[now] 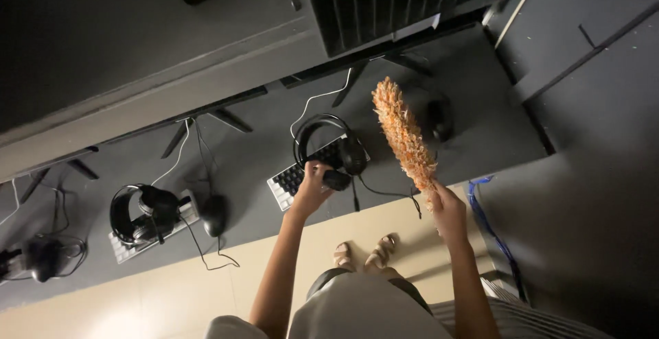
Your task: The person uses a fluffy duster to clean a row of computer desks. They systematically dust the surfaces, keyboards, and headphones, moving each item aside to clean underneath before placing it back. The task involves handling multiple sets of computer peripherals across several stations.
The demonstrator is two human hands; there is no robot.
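Your left hand (312, 182) was closed around one earcup of the black headphones (331, 148), which lay over the near keyboard (294, 178) on the dark desk (261, 140). Your right hand (446, 205) was wrapped tight on the handle of the orange feather duster (403, 133); its head stood over the desk surface, between the headphones and a black mouse (440, 118), touching neither as far as could be seen.

Edges and room: the desk's front edge ran just behind both wrists, with pale floor (171, 291) between it and your sandalled feet (364, 253). Open desk surface lay to the right of the mouse up to the desk's right end. To the left, a second mouse (213, 214) and a second pair of headphones (145, 214) on another keyboard (123, 248) sat well apart from your hands. Monitor stands (206, 116) crowded the rear edge.

Hidden or unclear: the duster handle was wholly covered by your fingers. The near keyboard was largely masked by the headband and your hand. Cables trailed over the front edge; their ends could not be traced. A blue cable bundle (491, 222) by the desk's right end ran out of sight below. The far-left item was too dark to identify.
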